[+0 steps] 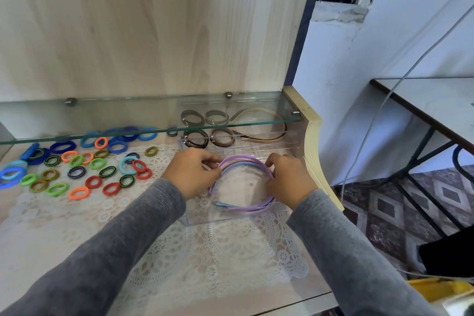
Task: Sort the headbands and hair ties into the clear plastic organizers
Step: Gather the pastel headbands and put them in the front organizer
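Our left hand (195, 172) pinches the purple headband (243, 157) at its 9 o'clock side; our right hand (289, 179) grips it at 3 o'clock. It lies in the near compartment of the clear organizer (225, 219); we should seat both ends inside evenly.

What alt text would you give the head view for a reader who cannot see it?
The left hand and right hand pinch purple and blue headbands inside a clear plastic organizer on a lace-covered table; loose colourful hair ties lie to its left.
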A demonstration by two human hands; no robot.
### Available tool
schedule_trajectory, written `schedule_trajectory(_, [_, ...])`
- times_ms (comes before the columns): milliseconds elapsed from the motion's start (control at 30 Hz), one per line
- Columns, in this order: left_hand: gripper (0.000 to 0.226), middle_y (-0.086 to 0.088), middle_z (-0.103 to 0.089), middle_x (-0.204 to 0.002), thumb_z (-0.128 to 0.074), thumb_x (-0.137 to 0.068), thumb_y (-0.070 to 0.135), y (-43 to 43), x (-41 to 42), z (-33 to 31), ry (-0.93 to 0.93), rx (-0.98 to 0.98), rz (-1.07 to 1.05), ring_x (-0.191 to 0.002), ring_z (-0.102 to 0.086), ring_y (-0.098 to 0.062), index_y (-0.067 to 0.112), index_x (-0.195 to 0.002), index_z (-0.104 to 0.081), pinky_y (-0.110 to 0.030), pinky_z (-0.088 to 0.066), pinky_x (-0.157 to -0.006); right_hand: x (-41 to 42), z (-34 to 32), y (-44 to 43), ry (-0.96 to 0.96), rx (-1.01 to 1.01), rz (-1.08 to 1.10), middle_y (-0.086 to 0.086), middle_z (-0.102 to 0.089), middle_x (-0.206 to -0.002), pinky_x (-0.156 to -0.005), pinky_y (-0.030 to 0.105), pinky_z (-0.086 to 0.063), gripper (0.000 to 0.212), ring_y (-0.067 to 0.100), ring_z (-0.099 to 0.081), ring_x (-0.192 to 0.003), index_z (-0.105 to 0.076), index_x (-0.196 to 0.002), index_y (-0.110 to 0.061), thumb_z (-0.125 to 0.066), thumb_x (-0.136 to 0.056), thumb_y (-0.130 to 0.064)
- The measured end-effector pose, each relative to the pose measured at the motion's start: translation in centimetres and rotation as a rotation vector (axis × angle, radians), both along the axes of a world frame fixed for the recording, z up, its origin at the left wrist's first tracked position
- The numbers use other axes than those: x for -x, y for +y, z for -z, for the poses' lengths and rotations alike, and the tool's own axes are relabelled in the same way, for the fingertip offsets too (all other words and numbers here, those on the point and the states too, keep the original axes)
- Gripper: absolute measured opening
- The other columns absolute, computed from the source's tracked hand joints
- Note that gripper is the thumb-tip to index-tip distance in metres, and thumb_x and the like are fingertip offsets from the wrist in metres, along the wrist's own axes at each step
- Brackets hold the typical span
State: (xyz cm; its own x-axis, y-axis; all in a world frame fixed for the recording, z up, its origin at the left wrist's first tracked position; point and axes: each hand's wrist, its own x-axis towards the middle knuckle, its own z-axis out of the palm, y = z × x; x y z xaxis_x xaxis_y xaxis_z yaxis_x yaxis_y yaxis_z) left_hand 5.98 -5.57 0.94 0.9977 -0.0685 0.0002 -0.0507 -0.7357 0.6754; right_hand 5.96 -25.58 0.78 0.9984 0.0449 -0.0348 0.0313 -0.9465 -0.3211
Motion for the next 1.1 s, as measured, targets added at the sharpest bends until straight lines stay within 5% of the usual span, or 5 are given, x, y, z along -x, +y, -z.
schedule_trajectory(233, [0.023,0.018,-0.067,-0.082,-0.072,-0.082,0.023,-0.5,0.2,-0.4,-0.078,0.130,-0.042,-0.075,-0.059,0.006,0.027,-0.105,-0.072,-0.003,-0.038,-0.063,0.1,-1.2,-0.5,-0.094,-0.189,0.075,0.001,-0.064,-0.096,-0.071,0.026,-0.044,0.025,0.018,-0.056,-0.083,-0.059,-0.109,-0.019,-0.062,-0.084,-0.015])
schedule_trajectory(433, [0.026,0.014,-0.069,-0.084,-0.075,-0.079,0.020,-1.2,-0.2,0.1,-0.096,0.193,-0.079,-0.076,-0.059,0.007,0.023,-0.105,-0.073,0.001,-0.039,-0.062,0.3,-1.6,-0.8,-0.137,-0.278,0.120,-0.002,-0.063,-0.087,-0.078,0.035,-0.052,0.022,0.018,-0.058,-0.080,-0.060,-0.102,-0.023,-0.064,-0.081,-0.019])
schedule_trajectory(567, [0.025,0.013,-0.067,-0.080,-0.077,-0.079,0.020,-1.5,-0.4,0.5,-0.082,0.151,-0.071,-0.075,-0.058,0.009,0.022,-0.104,-0.073,0.000,-0.041,-0.066,0.5,-1.3,-1.0,-0.109,-0.296,0.132,-0.007,-0.060,-0.080,-0.073,0.029,-0.048,0.018,0.016,-0.057,-0.078,-0.057,-0.096,-0.025,-0.064,-0.080,-0.019])
schedule_trajectory(833, [0.022,0.008,-0.069,-0.090,-0.072,-0.083,0.019,-1.6,-0.2,0.5,-0.069,-0.019,-0.017,-0.083,-0.061,-0.004,0.024,-0.105,-0.073,-0.025,-0.051,-0.084,0.5,-0.6,-1.0,-0.010,-0.269,0.128,0.001,-0.064,-0.090,-0.073,0.031,-0.054,0.022,0.017,-0.060,-0.078,-0.058,-0.099,-0.023,-0.066,-0.079,-0.016])
schedule_trajectory(1100, [0.023,0.010,-0.065,-0.088,-0.068,-0.085,0.017,-1.6,-0.4,1.1,-0.020,-0.125,0.032,-0.082,-0.059,-0.006,0.023,-0.107,-0.071,-0.022,-0.049,-0.079,0.6,-0.1,-0.7,0.031,-0.158,0.094,0.001,-0.062,-0.096,-0.075,0.027,-0.051,0.020,0.018,-0.058,-0.086,-0.063,-0.104,-0.018,-0.062,-0.084,-0.015])
